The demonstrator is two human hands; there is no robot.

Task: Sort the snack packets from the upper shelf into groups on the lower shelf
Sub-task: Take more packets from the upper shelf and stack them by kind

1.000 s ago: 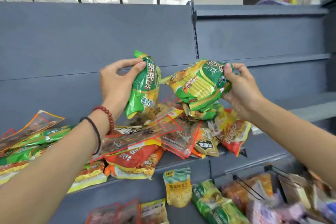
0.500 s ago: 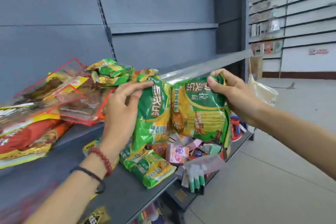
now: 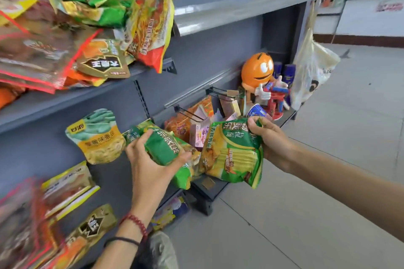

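Left hand (image 3: 150,168) fingers (image 3: 146,136) curled round dark-green packet (image 3: 162,148); right hand (image 3: 270,141) pinches yellow-striped packet (image 3: 234,157). Mixed boxes (image 3: 197,135) crowd lower shelf (image 3: 218,188) behind; orange figurine (image 3: 258,70) beyond.

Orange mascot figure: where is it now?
Head view, right of centre: the orange mascot figure stands at the far end of the lower shelf, just left of the blue cans and the hanging plastic bag, above the right hand.

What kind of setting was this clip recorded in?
Most likely a small retail shop, or a mock-up of one: grey slotted shelving, printed snack packets piled on it, and an orange mascot display figure standing among the goods.
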